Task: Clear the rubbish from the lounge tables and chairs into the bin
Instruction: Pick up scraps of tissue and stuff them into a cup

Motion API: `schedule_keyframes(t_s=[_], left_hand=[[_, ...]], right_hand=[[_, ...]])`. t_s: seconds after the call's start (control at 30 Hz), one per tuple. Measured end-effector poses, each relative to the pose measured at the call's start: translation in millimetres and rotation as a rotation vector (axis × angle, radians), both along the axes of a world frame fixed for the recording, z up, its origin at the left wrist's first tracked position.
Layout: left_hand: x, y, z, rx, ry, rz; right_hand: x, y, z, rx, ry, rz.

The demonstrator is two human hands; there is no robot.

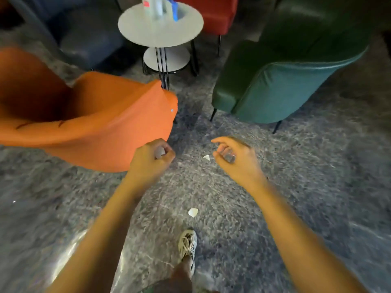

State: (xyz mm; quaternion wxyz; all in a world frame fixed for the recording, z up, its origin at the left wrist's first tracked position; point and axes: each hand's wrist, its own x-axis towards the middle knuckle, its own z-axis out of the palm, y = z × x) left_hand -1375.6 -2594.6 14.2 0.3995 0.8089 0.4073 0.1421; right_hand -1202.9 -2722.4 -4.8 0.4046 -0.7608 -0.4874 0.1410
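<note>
My left hand (152,159) is curled round a small pale scrap (159,152), beside the orange chair (101,123). My right hand (234,159) has curled fingers around a small clear, shiny piece (228,156). Two white paper scraps lie on the grey floor: one (206,157) just left of my right hand, another (193,212) lower down between my forearms. On the round grey table (160,32) at the top stands blurred rubbish: clear bottles (157,7) and a blue packet (174,9). No bin is in view.
A green armchair (281,81) stands to the right, a red seat (213,13) behind the table, a dark blue chair (84,37) at upper left. My shoe (187,244) is on the marbled floor. Open floor runs between the orange and green chairs.
</note>
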Motion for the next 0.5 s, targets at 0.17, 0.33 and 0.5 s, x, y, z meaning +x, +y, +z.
schedule_keyframes(t_s=[0.17,0.33,0.5], left_hand=[[23,30,-43,-0.014,0.009,0.116],[49,40,-101,-0.030,0.082,0.212],[82,30,-172,-0.018,0.177,0.271]], right_hand=[[31,37,-48,-0.090,0.010,0.085],[68,52,-109,-0.180,0.066,0.146],[112,70,-182,-0.247,0.111,0.282]])
